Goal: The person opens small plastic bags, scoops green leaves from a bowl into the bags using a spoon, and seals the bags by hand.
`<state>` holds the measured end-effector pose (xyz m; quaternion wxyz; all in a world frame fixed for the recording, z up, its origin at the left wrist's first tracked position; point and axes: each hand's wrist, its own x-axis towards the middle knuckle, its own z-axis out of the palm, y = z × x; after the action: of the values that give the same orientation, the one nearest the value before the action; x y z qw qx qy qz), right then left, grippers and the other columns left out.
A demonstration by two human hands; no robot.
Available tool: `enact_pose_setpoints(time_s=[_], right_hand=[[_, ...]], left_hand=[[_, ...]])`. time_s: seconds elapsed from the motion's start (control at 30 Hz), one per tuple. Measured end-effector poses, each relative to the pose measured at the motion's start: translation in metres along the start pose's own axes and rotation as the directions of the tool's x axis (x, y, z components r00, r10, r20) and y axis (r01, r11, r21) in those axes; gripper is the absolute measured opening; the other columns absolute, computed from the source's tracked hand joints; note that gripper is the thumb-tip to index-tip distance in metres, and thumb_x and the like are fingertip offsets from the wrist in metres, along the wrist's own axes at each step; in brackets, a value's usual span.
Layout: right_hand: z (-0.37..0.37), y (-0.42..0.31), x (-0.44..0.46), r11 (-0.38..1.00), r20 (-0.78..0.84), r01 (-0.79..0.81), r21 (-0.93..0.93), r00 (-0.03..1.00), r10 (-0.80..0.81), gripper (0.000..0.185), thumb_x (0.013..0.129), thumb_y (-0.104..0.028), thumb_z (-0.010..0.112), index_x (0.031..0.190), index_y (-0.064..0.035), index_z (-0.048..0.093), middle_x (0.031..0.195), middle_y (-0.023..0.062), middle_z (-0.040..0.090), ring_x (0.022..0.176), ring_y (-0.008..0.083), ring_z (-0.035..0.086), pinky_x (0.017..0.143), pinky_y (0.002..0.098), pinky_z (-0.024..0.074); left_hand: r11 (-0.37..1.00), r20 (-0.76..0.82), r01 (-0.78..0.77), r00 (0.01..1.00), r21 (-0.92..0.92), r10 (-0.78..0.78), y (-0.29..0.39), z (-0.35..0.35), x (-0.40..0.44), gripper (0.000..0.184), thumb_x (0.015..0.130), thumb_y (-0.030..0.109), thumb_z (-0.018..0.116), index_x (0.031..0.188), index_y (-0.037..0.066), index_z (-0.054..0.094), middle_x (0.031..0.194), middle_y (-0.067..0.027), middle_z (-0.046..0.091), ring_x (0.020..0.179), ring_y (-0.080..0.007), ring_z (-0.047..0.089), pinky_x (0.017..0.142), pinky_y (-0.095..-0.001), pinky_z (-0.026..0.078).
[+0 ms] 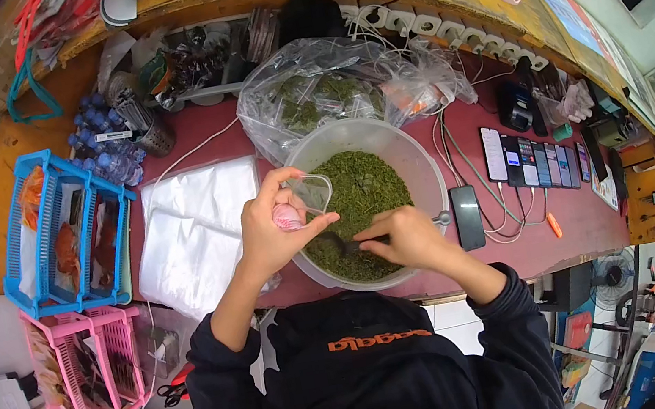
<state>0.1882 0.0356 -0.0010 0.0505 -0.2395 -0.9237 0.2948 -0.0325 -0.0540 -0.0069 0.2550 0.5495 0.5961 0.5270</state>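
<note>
My left hand [261,230] is closed around a small clear plastic pouch [315,193] with a pink-and-white part [287,217] against the palm. The pouch's mouth is spread wide and faces the bowl. My right hand [408,236] grips a dark spoon [340,244], whose head lies in finely chopped green leaves [367,185]. These leaves fill much of a large translucent plastic bowl [421,154] in front of me. Both hands are over the bowl, the left higher and nearer its left rim. Whether the pouch holds any leaves, I cannot tell.
Flat clear plastic bags [194,226] lie left of the bowl, beside a blue basket [63,238] and a pink rack [84,371]. Behind stands a large plastic bag [310,96] with green leaves. Several phones [526,160] and cables lie at right.
</note>
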Motion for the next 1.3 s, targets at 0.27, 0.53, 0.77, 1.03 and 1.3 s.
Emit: enact_pose_setpoints(time_s=[0.27,0.53,0.77,1.03,1.3], right_hand=[[-0.043,0.011,-0.024,0.934,-0.121,-0.154,0.322,0.972,0.202,0.018,0.079,-0.012,0.073,0.097,-0.0077,0.075,0.077,0.0118,0.068,0.065,0.0266,0.063,0.062,0.0346,0.0483],[-0.047,-0.015,-0.022,0.978,-0.573,-0.079,-0.192,0.818,-0.046,0.02,0.077,-0.011,0.073,0.096,-0.0137,0.075,0.078,0.0012,0.064,0.057,0.0174,0.057,0.054,0.0296,0.0441],[-0.038,-0.023,-0.027,0.799,-0.583,-0.051,-0.599,0.712,-0.392,0.029,0.068,-0.008,0.072,0.097,-0.012,0.073,0.089,-0.0038,0.064,0.069,0.014,0.057,0.059,0.0288,0.041],[-0.052,-0.038,-0.017,0.991,-0.549,0.069,-0.118,0.827,-0.123,0.013,0.073,-0.01,0.075,0.085,-0.0088,0.071,0.085,0.0024,0.064,0.073,0.0224,0.062,0.064,0.0347,0.0464],[-0.037,-0.013,-0.003,0.969,-0.337,0.237,0.064,0.919,-0.203,0.012,0.075,-0.003,0.072,0.087,-0.0049,0.071,0.084,0.0063,0.066,0.075,0.0258,0.064,0.068,0.0343,0.0508]], left_hand=[[0.998,-0.037,0.052,0.998,0.036,-0.05,-0.006,-0.002,0.001,0.057,0.066,0.011,0.088,0.113,0.006,0.056,0.059,0.0019,0.058,0.055,-0.0031,0.052,0.055,-0.02,0.041],[0.946,0.098,0.019,0.994,0.324,-0.054,0.007,0.027,0.002,0.057,0.061,0.036,0.089,0.107,0.011,0.065,0.06,0.001,0.061,0.055,-0.0157,0.062,0.054,-0.0285,0.047],[0.96,0.059,0.015,0.998,0.28,-0.033,0.011,0.036,0.003,0.057,0.06,0.036,0.089,0.107,0.011,0.066,0.058,0.001,0.06,0.054,-0.0148,0.062,0.053,-0.0285,0.048],[0.835,-0.111,-0.102,0.975,0.541,0.19,0.016,0.048,-0.01,0.063,0.063,0.042,0.084,0.116,0.014,0.063,0.067,-0.0027,0.065,0.057,-0.022,0.065,0.051,-0.0323,0.049],[0.949,0.206,-0.314,0.931,0.025,0.302,0.001,0.01,0.017,0.032,0.076,0.016,0.079,0.107,0.013,0.073,0.075,-0.0048,0.065,0.066,-0.0151,0.063,0.059,-0.0263,0.048]])
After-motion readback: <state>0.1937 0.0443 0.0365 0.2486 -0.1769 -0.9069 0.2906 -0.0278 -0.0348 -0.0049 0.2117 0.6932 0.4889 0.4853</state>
